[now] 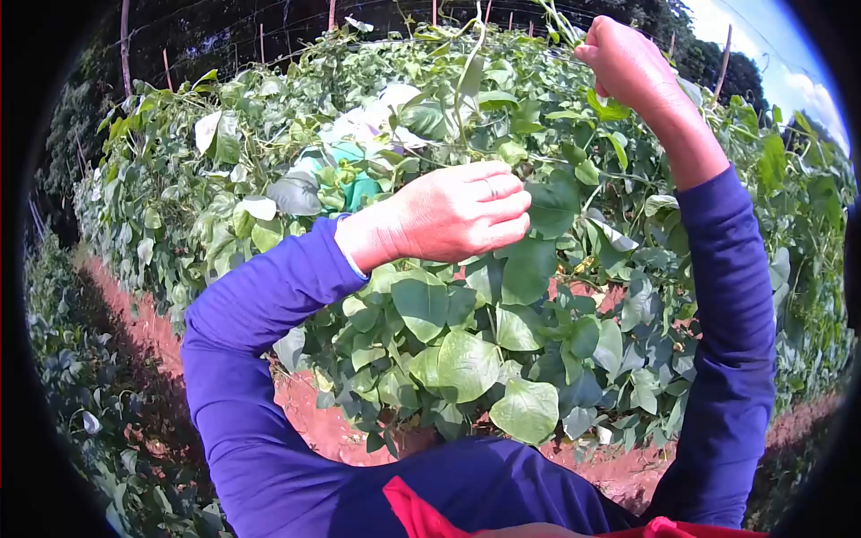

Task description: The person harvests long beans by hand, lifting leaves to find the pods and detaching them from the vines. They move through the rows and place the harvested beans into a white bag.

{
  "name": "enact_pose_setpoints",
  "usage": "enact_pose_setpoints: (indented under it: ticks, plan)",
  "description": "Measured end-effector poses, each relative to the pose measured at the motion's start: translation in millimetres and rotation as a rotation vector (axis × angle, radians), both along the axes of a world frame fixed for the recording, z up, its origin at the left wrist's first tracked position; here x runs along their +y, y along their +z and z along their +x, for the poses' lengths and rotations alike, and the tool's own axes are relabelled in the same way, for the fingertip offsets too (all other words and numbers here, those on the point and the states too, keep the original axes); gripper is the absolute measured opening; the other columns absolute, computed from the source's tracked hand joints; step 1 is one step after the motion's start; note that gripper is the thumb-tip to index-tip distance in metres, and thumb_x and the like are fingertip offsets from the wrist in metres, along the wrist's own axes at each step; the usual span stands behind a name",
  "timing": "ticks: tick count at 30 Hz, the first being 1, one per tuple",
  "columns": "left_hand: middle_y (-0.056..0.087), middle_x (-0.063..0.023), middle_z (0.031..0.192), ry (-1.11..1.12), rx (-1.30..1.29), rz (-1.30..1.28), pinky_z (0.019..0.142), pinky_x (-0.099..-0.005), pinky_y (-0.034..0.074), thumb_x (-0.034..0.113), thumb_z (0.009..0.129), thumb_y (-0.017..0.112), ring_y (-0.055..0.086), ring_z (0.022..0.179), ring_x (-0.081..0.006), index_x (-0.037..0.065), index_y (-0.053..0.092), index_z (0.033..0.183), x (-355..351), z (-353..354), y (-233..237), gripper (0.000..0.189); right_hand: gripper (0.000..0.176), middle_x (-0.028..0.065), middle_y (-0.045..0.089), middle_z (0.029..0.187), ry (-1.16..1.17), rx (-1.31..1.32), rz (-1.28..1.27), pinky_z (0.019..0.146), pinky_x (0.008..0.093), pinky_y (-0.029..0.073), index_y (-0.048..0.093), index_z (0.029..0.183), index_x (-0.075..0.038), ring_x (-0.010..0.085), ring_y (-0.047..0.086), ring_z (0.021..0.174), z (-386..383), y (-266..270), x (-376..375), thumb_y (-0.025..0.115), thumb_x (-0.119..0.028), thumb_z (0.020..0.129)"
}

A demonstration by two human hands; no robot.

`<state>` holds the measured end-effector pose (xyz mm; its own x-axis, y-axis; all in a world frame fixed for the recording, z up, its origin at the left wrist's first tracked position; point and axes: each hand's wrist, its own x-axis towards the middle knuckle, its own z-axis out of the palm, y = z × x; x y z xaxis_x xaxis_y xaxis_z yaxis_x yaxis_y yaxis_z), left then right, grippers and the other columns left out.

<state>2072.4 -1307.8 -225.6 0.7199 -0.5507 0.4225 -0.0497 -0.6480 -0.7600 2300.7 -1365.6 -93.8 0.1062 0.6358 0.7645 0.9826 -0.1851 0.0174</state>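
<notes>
My left hand (466,211) is in the middle of the view with its fingers curled together at the bean plants, a ring on one finger. Its fingertips are hidden, so I cannot tell what they pinch. Broad green leaves (527,269) hang right beside and below it. Raised high at the upper right, my right hand (628,67) is closed in a fist. Thin green vine stems (560,22) come out at its thumb side. A twining vine (465,85) rises between the two hands.
Dense climbing foliage (466,363) fills the row before me, with reddish soil (332,430) under it. Something white and teal (345,166) shows through the leaves behind my left hand. Wooden stakes (125,45) and wires stand along the back.
</notes>
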Motion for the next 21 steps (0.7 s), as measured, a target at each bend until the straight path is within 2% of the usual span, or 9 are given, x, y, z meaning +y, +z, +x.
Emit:
enact_pose_setpoints:
  ticks: [1,5,7,12,13,16,17,18,21]
  plan:
    - [0.064,-0.0091,0.115,0.071,0.112,-0.167,0.098,-0.0381,0.048,0.009,0.074,0.063,0.060,0.110,-0.0246,0.008,0.066,0.105,5,8,-14,0.031,0.024,0.0084,0.062,0.057,0.011,0.008,-0.028,0.064,0.0388,0.048,0.057,0.088,-0.004,0.0233,0.063,0.060,1,1,-1,0.060,-0.028,0.090]
    - [0.038,-0.0190,0.145,0.196,-0.307,-0.394,0.113,-0.0412,0.030,0.012,0.079,0.062,0.034,0.136,-0.0336,0.002,0.038,0.140,37,52,-16,0.067,0.022,0.0079,0.060,0.054,0.053,0.029,-0.133,0.062,0.0382,0.048,0.059,0.085,-0.003,0.0216,0.062,0.054,-5,2,-11,0.059,-0.025,0.090]
    - [0.025,-0.0247,0.150,0.182,-0.455,-0.553,0.115,-0.0417,0.025,0.015,0.080,0.066,0.023,0.141,-0.0370,0.001,0.026,0.146,50,71,3,0.079,0.021,0.0056,0.058,0.052,0.071,0.035,-0.143,0.058,0.0349,0.047,0.060,0.085,-0.003,0.0165,0.060,0.050,-8,-1,-15,0.060,-0.024,0.090]
    - [0.019,-0.0208,0.154,0.179,-0.518,-0.517,0.115,-0.0405,0.024,0.033,0.076,0.074,0.016,0.144,-0.0354,0.007,0.016,0.150,103,101,46,0.098,0.022,-0.0058,0.046,0.052,0.431,0.282,-0.339,0.046,0.0221,0.032,0.063,0.084,-0.006,0.0023,0.041,0.045,3,0,-23,0.057,-0.023,0.095]
    - [0.026,-0.0216,0.152,0.228,-0.541,-0.490,0.113,-0.0404,0.028,0.042,0.075,0.074,0.024,0.142,-0.0341,0.005,0.019,0.150,118,104,49,0.100,0.023,-0.0065,0.045,0.052,0.479,0.292,-0.351,0.046,0.0219,0.031,0.063,0.084,-0.007,0.0018,0.039,0.045,6,2,-22,0.056,-0.025,0.096]
    - [0.042,-0.0233,0.142,0.322,-0.143,-1.066,0.108,-0.0389,0.035,0.058,0.071,0.074,0.043,0.132,-0.0329,0.003,0.026,0.147,133,94,55,0.105,0.021,-0.0062,0.047,0.056,0.453,0.311,-0.432,0.050,0.0217,0.033,0.062,0.089,-0.008,0.0020,0.040,0.049,12,10,-24,0.056,-0.027,0.097]
    - [0.041,-0.0230,0.143,0.400,-0.094,-1.054,0.109,-0.0389,0.034,0.058,0.070,0.074,0.040,0.134,-0.0326,0.002,0.030,0.146,137,93,55,0.104,0.019,-0.0042,0.052,0.061,0.439,0.342,-0.486,0.054,0.0221,0.038,0.063,0.094,-0.008,0.0033,0.046,0.054,11,14,-26,0.057,-0.026,0.096]
    - [0.043,-0.0228,0.142,0.398,-0.137,-0.965,0.109,-0.0394,0.034,0.057,0.071,0.075,0.042,0.132,-0.0338,0.002,0.032,0.145,129,90,52,0.102,0.026,0.0008,0.054,0.061,0.348,0.349,-0.506,0.052,0.0286,0.038,0.062,0.079,-0.008,0.0113,0.047,0.054,-15,20,-53,0.052,-0.024,0.097]
    - [0.048,-0.0200,0.138,0.260,-0.223,-0.737,0.107,-0.0393,0.036,0.052,0.072,0.076,0.047,0.127,-0.0327,0.002,0.039,0.142,117,84,39,0.094,0.031,-0.0063,0.047,0.058,0.533,0.531,-0.472,0.050,0.0225,0.032,0.062,0.076,-0.011,0.0036,0.036,0.052,-11,18,-54,0.050,-0.027,0.100]
